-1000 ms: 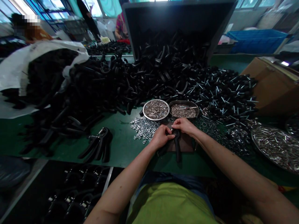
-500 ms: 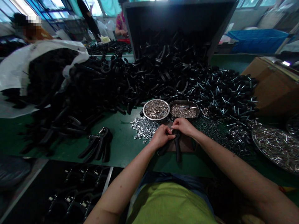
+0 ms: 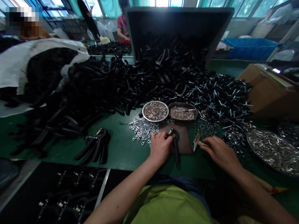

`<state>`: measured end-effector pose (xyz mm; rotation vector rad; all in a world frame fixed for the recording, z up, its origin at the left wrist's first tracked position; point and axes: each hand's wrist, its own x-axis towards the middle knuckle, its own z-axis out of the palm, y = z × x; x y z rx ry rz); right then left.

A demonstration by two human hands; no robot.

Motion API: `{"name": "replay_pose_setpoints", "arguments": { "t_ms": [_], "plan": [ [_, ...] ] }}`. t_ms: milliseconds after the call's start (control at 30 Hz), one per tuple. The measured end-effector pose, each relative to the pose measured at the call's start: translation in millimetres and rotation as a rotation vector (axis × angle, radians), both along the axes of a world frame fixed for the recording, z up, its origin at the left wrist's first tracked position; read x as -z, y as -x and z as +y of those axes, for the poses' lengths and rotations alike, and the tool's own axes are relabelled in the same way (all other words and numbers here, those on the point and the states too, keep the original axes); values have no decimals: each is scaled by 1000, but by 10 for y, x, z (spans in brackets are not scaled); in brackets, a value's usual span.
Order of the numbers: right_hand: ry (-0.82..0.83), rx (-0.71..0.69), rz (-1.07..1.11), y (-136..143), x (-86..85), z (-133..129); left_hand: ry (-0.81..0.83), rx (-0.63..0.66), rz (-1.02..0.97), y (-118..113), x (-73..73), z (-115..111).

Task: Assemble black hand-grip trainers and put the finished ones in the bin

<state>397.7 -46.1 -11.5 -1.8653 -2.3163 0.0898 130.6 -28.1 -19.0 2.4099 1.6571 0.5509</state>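
Observation:
My left hand (image 3: 160, 146) is closed around one side of a black spring clamp (image 3: 177, 149). Its jaw end rests on a flat brown plate (image 3: 185, 137), and one handle points towards me. My right hand (image 3: 220, 152) grips a hammer (image 3: 196, 141) by its wooden handle, just behind the head. The hammer head is at the plate's right edge, apart from the clamp; its handle runs back beneath my right forearm. Loose shiny nuts (image 3: 142, 130) lie left of the plate. Behind it stand a round bowl of metal pins (image 3: 155, 102) and an oval tin of small rivets (image 3: 183, 121).
Several similar clamps (image 3: 97, 146) stand together at left. A large heap of black handles (image 3: 105, 84) spreads behind, spilling from a dark bin (image 3: 179, 21). At right are screw parts (image 3: 217, 96), a cardboard box (image 3: 263, 90) and a pan of pins (image 3: 275, 152). Other people work beyond.
My right hand has left the clamp, moved right and taken hold of the hammer. My left hand has stayed at the clamp, turning its back upward.

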Motion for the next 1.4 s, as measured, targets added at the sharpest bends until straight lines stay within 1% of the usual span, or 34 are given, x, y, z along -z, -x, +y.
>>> {"name": "replay_pose_setpoints", "arguments": {
  "t_ms": [67,100,167,200,233,300,367,433,467,500,567,667,700,733,800,833,867,933,1000,1033,1067,1133,1200,1233,1267,1333,1367,1400],
  "plan": [
    [-27,34,-135,-281,136,-252,22,8,79,17,0,-104],
    [-40,58,-184,-379,205,-339,46,10,109,32,6,-143],
    [-53,95,-240,-478,297,-429,85,23,158,67,25,-190],
    [-55,117,-247,-479,301,-438,94,34,176,83,34,-199],
    [-48,137,-239,-451,269,-430,96,45,188,97,40,-200],
    [-21,172,-149,-321,103,-384,89,69,207,117,43,-193],
    [-6,170,47,-120,-138,-324,84,89,219,126,37,-187],
    [-59,102,303,103,-340,-256,85,99,228,128,26,-191],
    [-100,75,404,207,-397,-216,87,99,233,128,21,-195],
    [-132,61,463,298,-419,-173,89,97,238,128,15,-201],
    [-93,14,450,431,-387,-79,89,95,249,127,5,-210],
    [92,-74,306,519,-342,29,88,101,252,127,-2,-216],
    [110,-93,299,532,-362,42,88,102,248,127,-3,-216],
    [95,-97,322,542,-395,43,86,102,243,127,-3,-216],
    [-16,-60,414,557,-455,25,81,99,239,127,-6,-217],
    [-65,-36,448,560,-458,16,78,99,239,127,-9,-218],
    [-81,-20,456,559,-435,15,76,98,241,127,-12,-220],
    [-7,-9,403,541,-330,37,70,101,245,128,-17,-227],
    [132,-21,330,509,-238,77,69,93,242,132,-10,-239],
    [179,-23,317,495,-232,87,73,83,235,136,0,-247],
    [197,-25,325,487,-263,82,78,70,223,141,14,-255],
    [165,-48,374,492,-418,12,87,36,183,154,52,-270],
    [79,-64,450,513,-602,-124,91,-16,137,167,90,-280],
    [24,-59,495,525,-663,-199,92,-43,118,171,105,-282],
    [-35,-45,536,534,-687,-267,94,-67,105,172,116,-282],
    [-99,-37,557,542,-620,-354,99,-91,97,168,125,-277],
    [-79,-51,523,543,-549,-368,99,-86,100,163,124,-274],
    [-18,-75,463,542,-476,-365,98,-79,105,157,121,-271]
  ]
}}
